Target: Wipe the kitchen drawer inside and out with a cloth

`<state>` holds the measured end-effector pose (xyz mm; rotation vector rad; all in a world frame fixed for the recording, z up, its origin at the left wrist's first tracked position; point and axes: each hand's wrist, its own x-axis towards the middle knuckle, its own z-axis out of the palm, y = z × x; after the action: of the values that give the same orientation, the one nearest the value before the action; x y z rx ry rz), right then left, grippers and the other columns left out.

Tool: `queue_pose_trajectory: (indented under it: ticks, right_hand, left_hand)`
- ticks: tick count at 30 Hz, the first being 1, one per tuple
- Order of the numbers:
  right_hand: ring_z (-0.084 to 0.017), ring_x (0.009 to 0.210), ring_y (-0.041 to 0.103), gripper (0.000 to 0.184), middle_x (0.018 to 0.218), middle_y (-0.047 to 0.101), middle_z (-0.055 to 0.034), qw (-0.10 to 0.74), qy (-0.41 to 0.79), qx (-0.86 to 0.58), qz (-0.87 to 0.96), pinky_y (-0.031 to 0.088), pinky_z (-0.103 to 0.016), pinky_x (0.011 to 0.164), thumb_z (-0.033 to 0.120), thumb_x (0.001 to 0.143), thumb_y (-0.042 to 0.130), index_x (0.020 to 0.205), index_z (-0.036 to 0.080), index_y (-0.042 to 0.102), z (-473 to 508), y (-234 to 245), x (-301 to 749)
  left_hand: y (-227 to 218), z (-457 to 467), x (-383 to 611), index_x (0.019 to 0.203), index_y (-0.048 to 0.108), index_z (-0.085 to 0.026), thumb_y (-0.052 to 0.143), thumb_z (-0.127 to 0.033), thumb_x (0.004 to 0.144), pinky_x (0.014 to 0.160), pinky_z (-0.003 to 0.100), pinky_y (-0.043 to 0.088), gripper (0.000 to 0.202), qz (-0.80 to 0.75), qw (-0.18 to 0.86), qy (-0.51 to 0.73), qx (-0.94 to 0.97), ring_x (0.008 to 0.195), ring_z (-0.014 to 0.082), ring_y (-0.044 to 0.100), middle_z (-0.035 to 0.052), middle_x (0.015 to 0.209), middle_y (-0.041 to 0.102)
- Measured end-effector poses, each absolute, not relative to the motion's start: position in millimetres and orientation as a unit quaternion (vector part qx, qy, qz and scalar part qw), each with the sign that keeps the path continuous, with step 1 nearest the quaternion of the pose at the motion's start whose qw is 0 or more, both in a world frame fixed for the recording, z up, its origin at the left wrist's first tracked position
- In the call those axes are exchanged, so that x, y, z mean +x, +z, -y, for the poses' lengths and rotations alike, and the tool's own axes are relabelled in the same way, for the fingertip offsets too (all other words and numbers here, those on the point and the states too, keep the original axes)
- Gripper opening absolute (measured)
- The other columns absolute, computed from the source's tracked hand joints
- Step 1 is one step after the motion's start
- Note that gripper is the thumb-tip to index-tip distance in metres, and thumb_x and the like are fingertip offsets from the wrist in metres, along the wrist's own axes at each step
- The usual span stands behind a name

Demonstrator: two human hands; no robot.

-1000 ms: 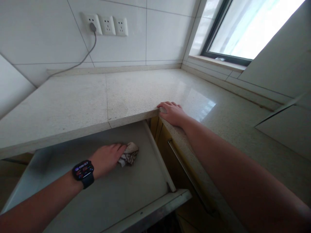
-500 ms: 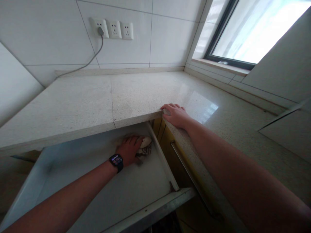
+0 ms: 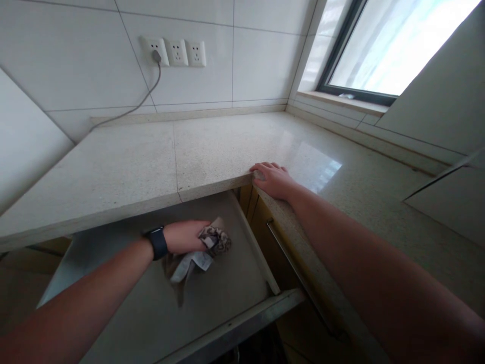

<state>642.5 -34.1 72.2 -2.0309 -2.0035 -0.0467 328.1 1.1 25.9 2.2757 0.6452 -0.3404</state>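
Note:
My left hand (image 3: 187,236), with a dark watch (image 3: 156,242) on the wrist, is closed round a crumpled patterned cloth (image 3: 216,239) inside the pulled-out drawer (image 3: 227,293). Brown and pale ends of the cloth hang below the palm, and my fingertips are hidden by it. Over the corner of the speckled stone countertop (image 3: 220,146) rests my right hand (image 3: 273,180), fingers spread on the top and holding nothing.
A metal bar handle (image 3: 293,268) runs along the yellow cabinet front right of the drawer. Wall sockets (image 3: 176,52) sit above the counter, with a grey cord (image 3: 146,96) plugged in. A dark-framed window (image 3: 364,50) is at upper right.
My left hand has turned and drawn back a little to the left; it lay flat on the cloth before and now bunches it, with ends dangling. My right hand stays in place.

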Motion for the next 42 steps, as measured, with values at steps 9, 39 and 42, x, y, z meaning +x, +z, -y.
queue_pose_trajectory:
  ticks: [9,39,42]
  right_hand:
    - [-0.035,0.124,0.051,0.042,0.135,0.06,-0.0074,0.14,-0.02,-0.707,0.693,0.037,-0.057,0.102,0.038,0.087,0.052,0.128,0.031,0.06,34,72,643]
    - [-0.034,0.123,0.05,0.041,0.136,0.06,-0.0066,0.141,-0.016,-0.706,0.694,0.037,-0.054,0.1,0.038,0.088,0.053,0.128,0.032,0.059,33,72,643]
    - [-0.034,0.123,0.05,0.041,0.136,0.06,-0.0062,0.142,-0.014,-0.706,0.694,0.037,-0.054,0.1,0.037,0.088,0.053,0.128,0.032,0.059,34,72,643]
  left_hand:
    - [15,-12,306,0.116,0.059,-0.02,0.058,-0.042,0.083,0.09,0.034,0.05,0.04,-0.326,0.422,-0.143,0.834,0.101,0.0245,0.065,0.0056,0.111,0.07]
    - [-93,-25,337,0.149,0.039,-0.008,0.063,-0.032,0.078,0.117,0.056,0.022,0.078,-0.368,-0.096,0.068,0.922,0.134,0.036,0.036,0.0174,0.148,0.045]
    - [-97,-48,352,0.149,0.038,-0.009,0.063,-0.036,0.079,0.115,0.057,0.023,0.079,-0.403,-0.092,0.075,0.907,0.136,0.037,0.033,0.0174,0.152,0.04]
